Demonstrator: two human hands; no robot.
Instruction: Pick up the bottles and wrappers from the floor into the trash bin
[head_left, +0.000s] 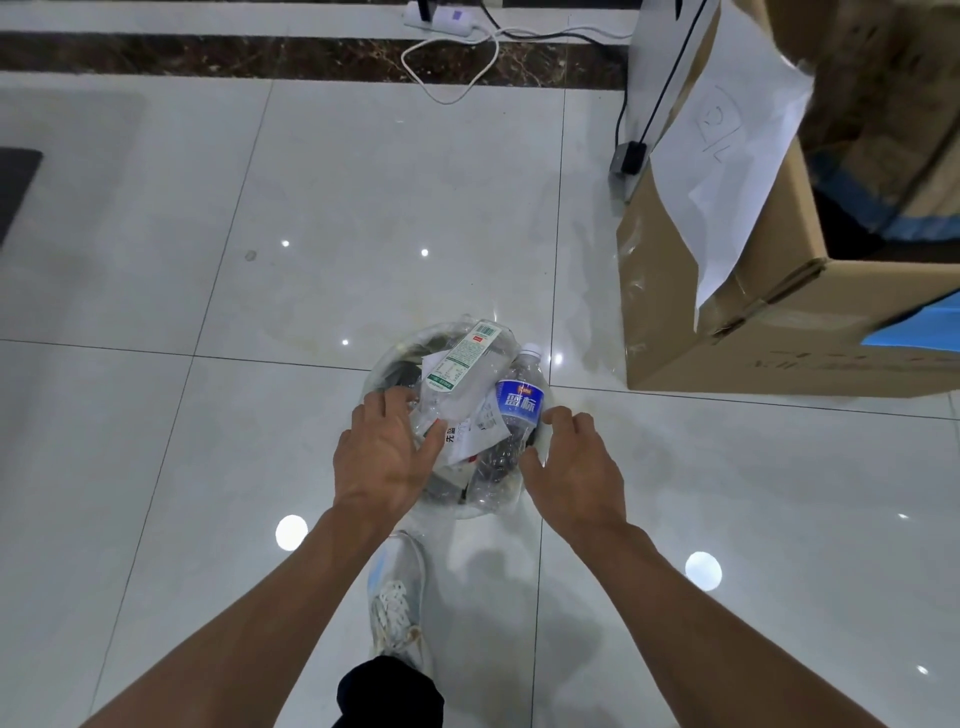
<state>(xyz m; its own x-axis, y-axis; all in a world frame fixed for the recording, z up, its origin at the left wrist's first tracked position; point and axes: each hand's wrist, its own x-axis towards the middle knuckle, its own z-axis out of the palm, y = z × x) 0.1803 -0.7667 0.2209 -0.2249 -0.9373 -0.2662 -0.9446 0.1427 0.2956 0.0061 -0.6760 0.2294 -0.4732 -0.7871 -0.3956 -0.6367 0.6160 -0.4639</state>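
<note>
Both hands, left hand (382, 457) and right hand (571, 467), hover spread over the full trash bin (384, 364), holding nothing; next likely pressing the bottles (514, 415) down

Left hand (382, 457) and right hand (574, 467) open, fingers spread.

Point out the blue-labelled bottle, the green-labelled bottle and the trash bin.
blue-labelled bottle (519, 404), head view, on its blue label.
green-labelled bottle (464, 358), head view, on its white and green label.
trash bin (382, 366), head view, on its clear left rim.
</note>
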